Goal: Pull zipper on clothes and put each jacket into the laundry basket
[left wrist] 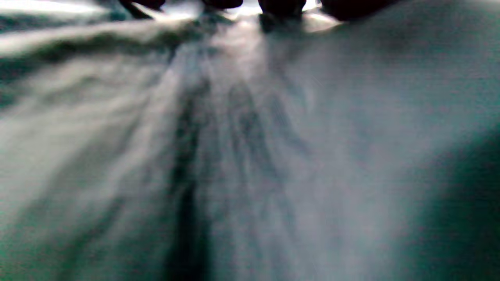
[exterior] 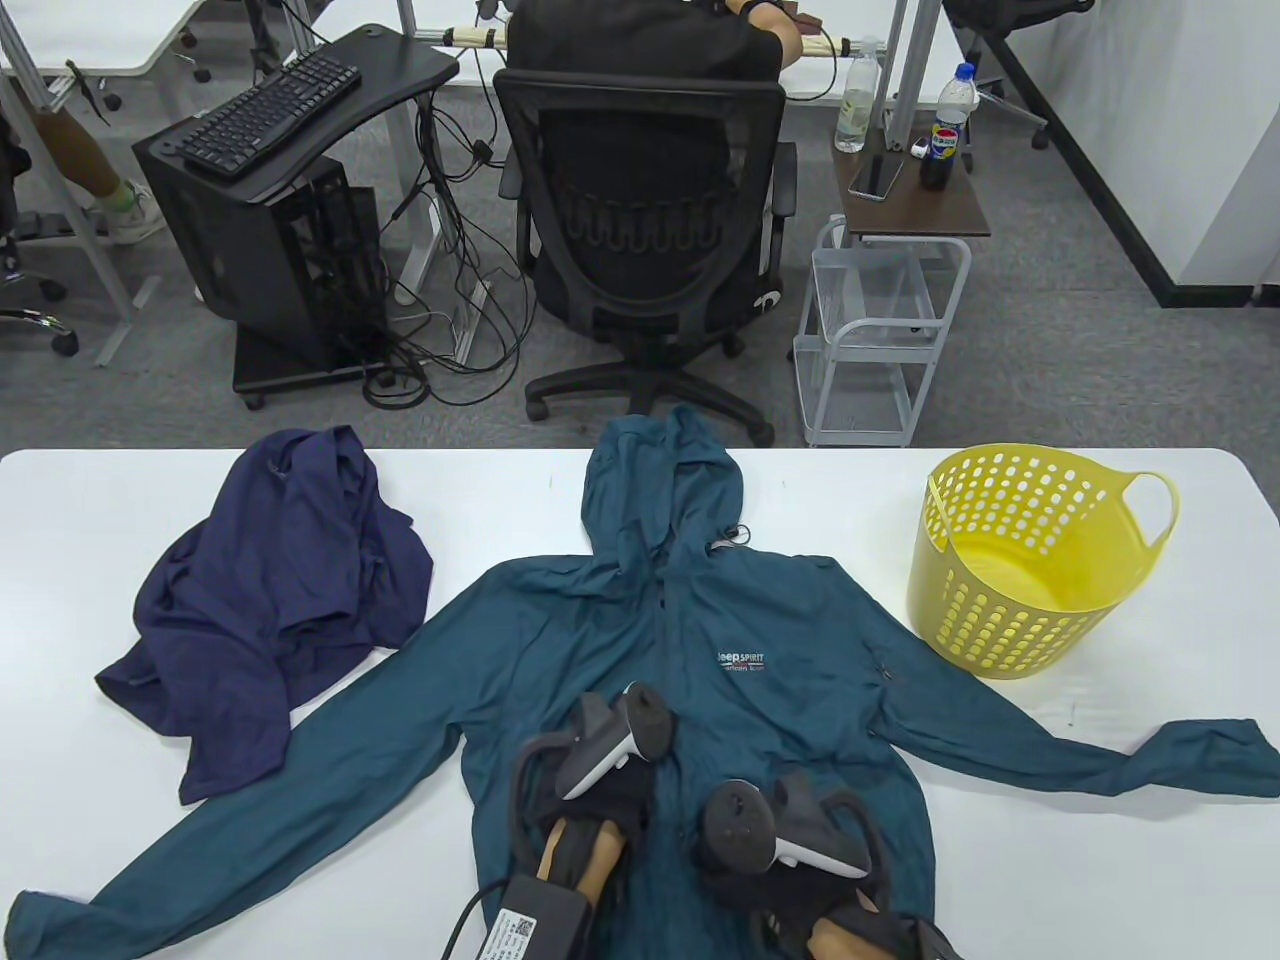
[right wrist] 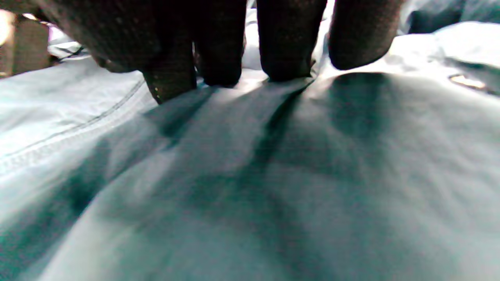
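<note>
A teal hooded jacket [exterior: 780,620] lies spread face up on the white table [exterior: 1100,880], sleeves stretched out to both sides. A navy jacket [exterior: 280,600] sits crumpled at the left. The yellow perforated laundry basket [exterior: 1000,620] stands at the right and holds nothing. Both hands are low on the teal jacket's front, near its centre line. My left hand [exterior: 610,790] is mostly hidden under its tracker; only dark fingertips [left wrist: 281,6] show, at the blurred cloth [left wrist: 273,156]. My right hand [exterior: 745,860] sets its fingertips [right wrist: 287,50] down on the teal fabric [right wrist: 312,175], which creases beneath them.
A black box with a label and cable [exterior: 535,915] lies at the table's near edge by my left wrist. Beyond the far edge stand an office chair [exterior: 640,220] with a seated person, a white wire cart [exterior: 880,330] and a computer stand [exterior: 280,200].
</note>
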Motion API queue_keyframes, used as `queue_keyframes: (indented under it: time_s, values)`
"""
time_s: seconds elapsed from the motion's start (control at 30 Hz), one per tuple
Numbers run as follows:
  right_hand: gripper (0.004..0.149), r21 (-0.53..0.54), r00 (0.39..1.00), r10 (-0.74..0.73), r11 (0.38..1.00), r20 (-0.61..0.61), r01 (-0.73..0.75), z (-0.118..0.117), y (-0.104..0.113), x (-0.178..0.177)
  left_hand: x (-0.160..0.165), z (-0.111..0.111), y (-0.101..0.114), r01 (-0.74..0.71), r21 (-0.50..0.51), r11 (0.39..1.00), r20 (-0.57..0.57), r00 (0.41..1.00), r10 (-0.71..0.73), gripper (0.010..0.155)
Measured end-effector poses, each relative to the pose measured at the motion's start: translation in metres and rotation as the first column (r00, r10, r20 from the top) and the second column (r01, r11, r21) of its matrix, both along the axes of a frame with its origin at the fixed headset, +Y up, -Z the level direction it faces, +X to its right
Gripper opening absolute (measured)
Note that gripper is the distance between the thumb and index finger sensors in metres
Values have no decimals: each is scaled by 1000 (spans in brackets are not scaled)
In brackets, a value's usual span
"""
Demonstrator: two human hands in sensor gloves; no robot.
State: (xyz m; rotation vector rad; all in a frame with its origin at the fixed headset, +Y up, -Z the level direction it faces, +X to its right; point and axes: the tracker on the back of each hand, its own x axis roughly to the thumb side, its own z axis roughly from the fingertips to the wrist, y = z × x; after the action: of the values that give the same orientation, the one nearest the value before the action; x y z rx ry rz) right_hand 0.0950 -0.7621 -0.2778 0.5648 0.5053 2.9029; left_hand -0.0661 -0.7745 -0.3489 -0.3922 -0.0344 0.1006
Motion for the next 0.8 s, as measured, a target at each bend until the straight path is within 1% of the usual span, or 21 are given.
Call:
queue_keyframes:
  time_s: [0.13,0.3,0.37,0.5,0.57,0.63,0.67,0.8]
  values:
    - [44,-6,996,-39,999,74,40,-11,-4,12,8,10,15,-15,69,997,15,1000,14,56]
    - [44,14,978,-94,996,185,93,-26,-9,31,29,25,26,14,45,999,56,998,-17,56]
    - [44,32,969,-102,995,226,98,-31,-10,39,36,30,29,19,62,998,61,998,-23,57]
    - [44,75,951,-112,993,289,94,-38,-13,53,49,42,40,41,189,981,69,996,-55,60]
    - [44,89,943,-122,991,309,99,-40,-15,57,55,45,43,46,228,973,71,995,-63,59]
    - [44,99,942,-133,989,309,107,-42,-15,60,61,45,39,47,199,979,109,992,-70,57]
    - [44,96,943,-136,989,303,112,-41,-15,60,62,43,34,50,164,985,118,991,-70,56]
    - [44,125,957,-125,988,263,94,-36,-13,56,62,31,8,85,-22,996,137,987,-81,57]
